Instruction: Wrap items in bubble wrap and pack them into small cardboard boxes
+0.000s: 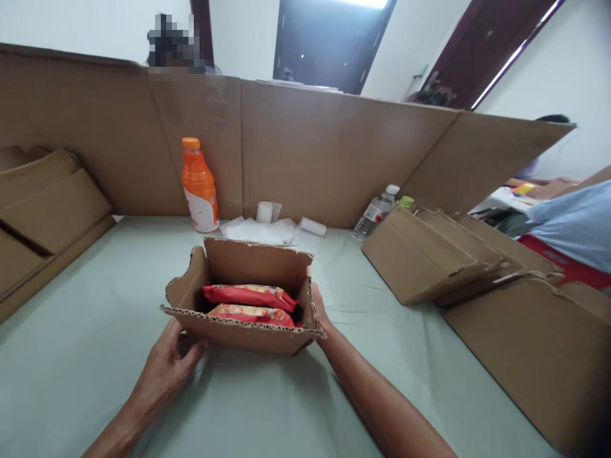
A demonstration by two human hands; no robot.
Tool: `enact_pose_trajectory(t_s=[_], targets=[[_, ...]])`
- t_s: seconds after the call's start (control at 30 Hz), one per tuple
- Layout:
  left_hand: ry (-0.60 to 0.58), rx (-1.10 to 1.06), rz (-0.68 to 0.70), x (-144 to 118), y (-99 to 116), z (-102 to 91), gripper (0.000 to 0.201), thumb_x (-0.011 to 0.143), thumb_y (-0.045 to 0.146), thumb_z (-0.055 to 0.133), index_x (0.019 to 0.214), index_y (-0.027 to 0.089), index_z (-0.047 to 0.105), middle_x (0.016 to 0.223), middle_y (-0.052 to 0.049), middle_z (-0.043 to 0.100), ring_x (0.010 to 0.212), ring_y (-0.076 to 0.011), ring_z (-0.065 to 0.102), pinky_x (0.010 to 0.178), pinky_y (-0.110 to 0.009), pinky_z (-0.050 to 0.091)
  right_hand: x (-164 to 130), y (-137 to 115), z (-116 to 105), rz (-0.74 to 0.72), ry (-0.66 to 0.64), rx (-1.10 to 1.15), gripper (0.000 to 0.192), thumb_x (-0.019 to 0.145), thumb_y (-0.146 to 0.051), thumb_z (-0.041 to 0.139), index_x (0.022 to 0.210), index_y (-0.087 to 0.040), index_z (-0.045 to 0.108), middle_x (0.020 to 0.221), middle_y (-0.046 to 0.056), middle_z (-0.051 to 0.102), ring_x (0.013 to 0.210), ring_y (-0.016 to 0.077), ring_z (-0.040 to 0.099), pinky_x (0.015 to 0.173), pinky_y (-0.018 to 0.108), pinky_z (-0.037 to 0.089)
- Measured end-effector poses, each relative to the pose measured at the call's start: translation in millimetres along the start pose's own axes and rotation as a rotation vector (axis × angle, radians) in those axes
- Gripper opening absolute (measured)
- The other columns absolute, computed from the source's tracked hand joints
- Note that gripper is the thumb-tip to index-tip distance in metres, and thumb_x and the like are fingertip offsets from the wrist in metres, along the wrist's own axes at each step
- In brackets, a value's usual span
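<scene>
Open box mid-table – red packs inside. Left hand cupped on near-left edge, right hand pressed flat to right wall. Bare table all round – cardboard well apart.

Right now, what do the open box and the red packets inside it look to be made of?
Open box: plain brown corrugated cardboard, matt; the fluting shows along its torn rim. Red packets: probably glossy plastic film wrappers, judging by the sheen and creases; contents hidden.
</scene>
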State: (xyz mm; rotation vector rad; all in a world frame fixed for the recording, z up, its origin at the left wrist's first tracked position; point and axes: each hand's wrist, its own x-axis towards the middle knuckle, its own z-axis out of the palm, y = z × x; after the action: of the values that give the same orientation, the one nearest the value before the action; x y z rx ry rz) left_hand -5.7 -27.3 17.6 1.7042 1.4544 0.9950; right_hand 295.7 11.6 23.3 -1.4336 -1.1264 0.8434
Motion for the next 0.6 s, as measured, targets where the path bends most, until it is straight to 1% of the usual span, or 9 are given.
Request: enact_pose_trajectory(t_s=[0.07,0.13,0.2,0.27,0.3,0.37,0.47,0.53,0.6], targets=[[0.019,0.016,0.022,4,-7,5.5,0.047,0.074,0.055,0.065,0.104,0.019,0.065,0.099,-0.010,0.075,0.085,-0.0273,0.073,0.068,-0.035,0.061,24,3,-17,-0.063,0.000,-0.129,0.049,0.088,-0.062,0.047,0.086,-0.019,0.068,0.085,0.005,0.073,0.078,0.0209,0.064,0.070,0.030,0.054],[0.060,0.072,0.064,3,-19,8.7,0.043,0.073,0.057,0.066,0.095,0.020,0.068,0.089,-0.008,0.075,0.079,-0.0262,0.072,0.066,-0.034,0.060,47,7,-38,-0.105,0.014,-0.294,0.038,0.088,-0.049,0.050,0.096,-0.018,0.070,0.095,0.006,0.074,0.088,0.0219,0.066,0.081,0.032,0.053],[0.095,0.139,0.084,0,-33,9.6,0.040,0.075,0.058,0.065,0.089,0.021,0.070,0.082,-0.006,0.074,0.074,-0.0251,0.070,0.062,-0.033,0.058,70,14,-57,-0.121,0.036,-0.486,0.031,0.086,-0.035,0.054,0.105,-0.017,0.071,0.107,0.009,0.074,0.100,0.0245,0.065,0.093,0.036,0.049],[0.088,0.197,0.065,-3,-49,8.8,0.040,0.077,0.059,0.065,0.089,0.021,0.072,0.080,-0.006,0.074,0.071,-0.0244,0.070,0.057,-0.031,0.056,92,22,-69,-0.127,0.040,-0.675,0.034,0.082,-0.024,0.059,0.113,-0.016,0.070,0.120,0.013,0.071,0.112,0.0278,0.060,0.102,0.040,0.043],[0.073,0.219,0.044,-4,-57,7.7,0.040,0.077,0.059,0.066,0.089,0.021,0.072,0.081,-0.006,0.074,0.070,-0.0244,0.070,0.054,-0.030,0.055,102,26,-72,-0.128,0.035,-0.759,0.037,0.081,-0.020,0.061,0.116,-0.016,0.070,0.124,0.015,0.069,0.116,0.0290,0.058,0.105,0.041,0.040],[0.041,0.250,0.005,-5,-72,5.0,0.042,0.076,0.061,0.068,0.088,0.021,0.073,0.079,-0.006,0.075,0.066,-0.0246,0.069,0.050,-0.029,0.054,122,32,-72,-0.132,0.019,-0.903,0.035,0.083,-0.015,0.059,0.117,-0.014,0.070,0.127,0.017,0.067,0.118,0.0299,0.055,0.104,0.040,0.038],[-0.013,0.254,-0.054,-7,-86,1.5,0.044,0.076,0.064,0.068,0.084,0.021,0.074,0.074,-0.006,0.074,0.063,-0.0250,0.069,0.048,-0.030,0.053,145,34,-69,-0.142,0.010,-1.057,0.028,0.090,-0.013,0.052,0.107,-0.012,0.074,0.123,0.019,0.068,0.114,0.0292,0.056,0.099,0.038,0.037],[-0.039,0.235,-0.079,-8,-85,1.4,0.044,0.078,0.064,0.066,0.083,0.020,0.074,0.073,-0.006,0.073,0.062,-0.0247,0.069,0.049,-0.030,0.053,151,28,-70,-0.157,0.018,-1.123,0.027,0.092,-0.014,0.050,0.101,-0.013,0.075,0.120,0.019,0.069,0.111,0.0288,0.056,0.096,0.038,0.038],[-0.014,0.212,-0.068,-8,-77,3.8,0.045,0.078,0.064,0.066,0.083,0.020,0.073,0.072,-0.006,0.072,0.060,-0.0233,0.067,0.048,-0.030,0.052,145,17,-77,-0.180,0.043,-1.162,0.027,0.093,-0.018,0.049,0.099,-0.014,0.075,0.120,0.017,0.070,0.110,0.0293,0.057,0.094,0.039,0.038]])
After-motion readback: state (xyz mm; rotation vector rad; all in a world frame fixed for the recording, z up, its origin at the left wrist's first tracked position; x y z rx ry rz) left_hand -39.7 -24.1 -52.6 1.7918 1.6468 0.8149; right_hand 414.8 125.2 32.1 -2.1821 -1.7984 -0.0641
